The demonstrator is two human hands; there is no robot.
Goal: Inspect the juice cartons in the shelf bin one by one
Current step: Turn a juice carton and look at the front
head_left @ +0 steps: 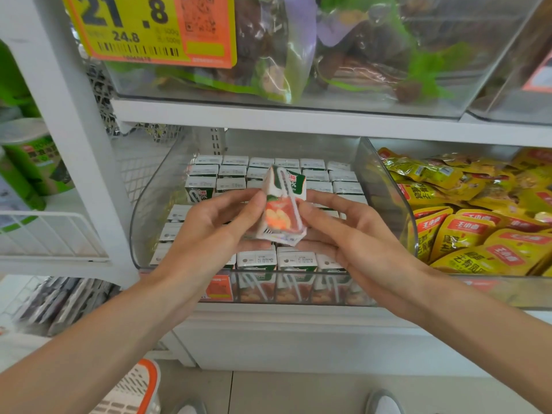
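A small juice carton (282, 204), white and green with fruit printed on its side and a straw taped along it, is held tilted above the clear shelf bin (143, 204). My left hand (215, 222) pinches its left side with thumb and fingers. My right hand (343, 231) grips its right side and supports it from below. Both hands hover over the middle of the bin. Several more juice cartons (295, 259) stand packed upright in rows inside the bin, showing their white tops. One gap shows a carton's green side (198, 194) at the left.
A neighbouring clear bin of yellow snack packets (466, 228) sits to the right. Above, a shelf holds a bin of bagged goods with a yellow price tag (149, 28). A white shelf post (74, 144) stands left. An orange-rimmed white basket (134, 389) rests on the floor.
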